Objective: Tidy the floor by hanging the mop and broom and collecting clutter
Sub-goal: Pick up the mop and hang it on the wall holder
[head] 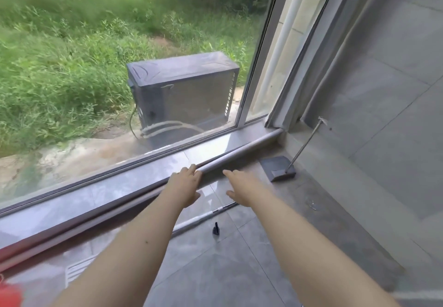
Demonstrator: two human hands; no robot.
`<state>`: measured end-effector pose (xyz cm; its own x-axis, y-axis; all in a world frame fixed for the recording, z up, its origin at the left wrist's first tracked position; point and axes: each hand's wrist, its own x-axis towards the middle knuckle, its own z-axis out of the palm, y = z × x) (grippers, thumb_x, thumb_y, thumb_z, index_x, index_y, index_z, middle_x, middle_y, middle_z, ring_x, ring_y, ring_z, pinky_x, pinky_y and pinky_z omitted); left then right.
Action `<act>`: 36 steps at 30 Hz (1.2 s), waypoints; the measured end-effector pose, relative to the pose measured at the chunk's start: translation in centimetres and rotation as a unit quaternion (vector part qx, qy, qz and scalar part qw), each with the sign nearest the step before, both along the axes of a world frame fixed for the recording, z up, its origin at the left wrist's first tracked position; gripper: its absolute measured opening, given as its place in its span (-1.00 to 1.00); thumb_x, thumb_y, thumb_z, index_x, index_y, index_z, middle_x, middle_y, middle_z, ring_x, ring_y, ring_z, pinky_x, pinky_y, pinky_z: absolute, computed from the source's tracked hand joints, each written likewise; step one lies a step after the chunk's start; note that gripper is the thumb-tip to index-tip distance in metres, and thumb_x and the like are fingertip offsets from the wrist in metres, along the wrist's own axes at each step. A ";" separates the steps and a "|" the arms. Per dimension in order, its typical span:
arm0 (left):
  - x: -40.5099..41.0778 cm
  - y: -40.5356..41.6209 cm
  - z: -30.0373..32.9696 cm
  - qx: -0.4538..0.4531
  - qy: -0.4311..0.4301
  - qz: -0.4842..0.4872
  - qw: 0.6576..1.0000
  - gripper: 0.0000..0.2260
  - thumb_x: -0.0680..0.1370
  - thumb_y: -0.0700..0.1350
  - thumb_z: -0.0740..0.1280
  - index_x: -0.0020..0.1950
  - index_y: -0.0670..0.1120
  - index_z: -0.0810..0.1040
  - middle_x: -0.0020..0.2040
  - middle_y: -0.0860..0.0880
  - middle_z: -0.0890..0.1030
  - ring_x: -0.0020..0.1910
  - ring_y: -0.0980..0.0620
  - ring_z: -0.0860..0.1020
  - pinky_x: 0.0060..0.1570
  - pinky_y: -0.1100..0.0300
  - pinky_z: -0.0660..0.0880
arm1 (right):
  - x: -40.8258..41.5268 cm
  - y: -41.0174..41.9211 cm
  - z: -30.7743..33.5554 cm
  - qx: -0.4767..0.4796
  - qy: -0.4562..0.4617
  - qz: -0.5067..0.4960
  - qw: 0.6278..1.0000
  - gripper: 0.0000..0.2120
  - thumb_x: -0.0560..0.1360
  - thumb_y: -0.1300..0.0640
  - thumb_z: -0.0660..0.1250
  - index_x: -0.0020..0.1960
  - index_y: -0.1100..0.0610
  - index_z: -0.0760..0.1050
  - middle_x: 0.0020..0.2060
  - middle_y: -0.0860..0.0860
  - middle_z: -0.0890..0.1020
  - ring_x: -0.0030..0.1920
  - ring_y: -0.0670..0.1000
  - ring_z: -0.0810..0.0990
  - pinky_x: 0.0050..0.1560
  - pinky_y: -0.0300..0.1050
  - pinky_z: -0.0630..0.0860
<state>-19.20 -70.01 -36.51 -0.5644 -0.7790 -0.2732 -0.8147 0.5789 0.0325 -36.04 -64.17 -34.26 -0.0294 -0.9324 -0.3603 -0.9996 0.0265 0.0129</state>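
Observation:
A flat grey mop head [278,168] rests on the tiled floor near the right wall, and its thin metal handle [308,140] leans up against the wall. A silver pole [206,216] lies on the floor below my hands; what it belongs to is hidden behind my left arm. A small black piece [216,229] stands beside the pole. My left hand [185,184] is stretched forward, fingers apart, with its fingertips at the grey pipe [239,151] along the window sill. My right hand [242,187] is open above the floor, holding nothing.
A big window [134,67] fills the far side, with a grey sill [148,170]. A scrap of clear plastic [311,204] lies by the right wall. A white floor grille [76,268] and a blurred red thing [9,292] sit at the bottom left.

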 end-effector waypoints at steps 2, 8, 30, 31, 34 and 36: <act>-0.8 -2.9 -2.4 0.022 -0.005 0.001 1.000 -0.50 0.53 0.03 0.28 0.41 -0.10 0.27 0.41 -0.07 0.25 0.34 -0.11 0.35 0.17 -0.02 0.43 | -0.6 -2.8 -2.4 0.027 -0.007 0.004 1.000 -0.46 0.56 0.04 0.22 0.47 0.15 0.16 0.35 0.14 0.43 0.33 0.20 0.43 0.31 0.07 0.38; -2.7 -9.8 -9.5 0.080 -0.031 -0.016 0.996 -0.51 0.56 0.01 0.25 0.44 -0.12 0.26 0.45 -0.09 0.21 0.38 -0.12 0.31 0.25 -0.02 0.42 | -1.9 -9.9 -8.9 0.082 -0.016 -0.004 0.997 -0.54 0.57 0.03 0.22 0.39 0.19 0.26 0.35 0.16 0.43 0.34 0.20 0.42 0.28 0.04 0.37; -4.4 -15.5 -45.7 0.276 -0.030 0.152 0.949 -0.68 0.60 -0.17 0.11 0.36 -0.10 0.31 0.28 -0.08 0.40 0.25 -0.09 0.41 0.14 0.06 0.43 | -4.2 -23.2 -44.8 0.182 -0.272 -0.258 0.909 -0.68 0.55 0.18 0.20 0.28 0.19 0.47 0.23 0.14 0.55 0.24 0.12 0.52 0.29 -0.05 0.43; -4.6 -15.7 -47.3 0.284 -0.026 0.164 0.944 -0.66 0.59 -0.19 0.10 0.37 -0.10 0.31 0.29 -0.08 0.40 0.25 -0.09 0.41 0.14 0.06 0.43 | -4.2 -23.3 -46.5 0.181 -0.285 -0.269 0.902 -0.68 0.54 0.18 0.21 0.27 0.20 0.48 0.23 0.14 0.56 0.23 0.11 0.53 0.29 -0.09 0.42; -5.1 -15.1 -53.8 0.282 -0.014 0.184 0.941 -0.64 0.58 -0.23 0.09 0.39 -0.09 0.30 0.30 -0.08 0.42 0.24 -0.10 0.43 0.15 0.06 0.44 | -4.2 -23.7 -52.5 0.164 -0.327 -0.326 0.872 -0.70 0.54 0.21 0.22 0.24 0.22 0.52 0.19 0.13 0.60 0.20 0.07 0.56 0.19 -0.21 0.41; -5.4 -14.9 -57.3 0.285 -0.014 0.191 0.939 -0.61 0.58 -0.23 0.09 0.42 -0.09 0.27 0.32 -0.07 0.41 0.25 -0.09 0.42 0.16 0.07 0.43 | -4.5 -24.0 -55.7 0.149 -0.357 -0.379 0.841 -0.72 0.53 0.24 0.22 0.21 0.25 0.53 0.17 0.16 0.60 0.19 0.09 0.55 0.17 -0.22 0.41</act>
<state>-24.60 -84.96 -93.83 -0.2593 -0.6463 -0.7176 -0.9648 0.1394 0.2231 -40.50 -88.12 -89.97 -0.2516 -0.6085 -0.7526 -0.4535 0.7611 -0.4637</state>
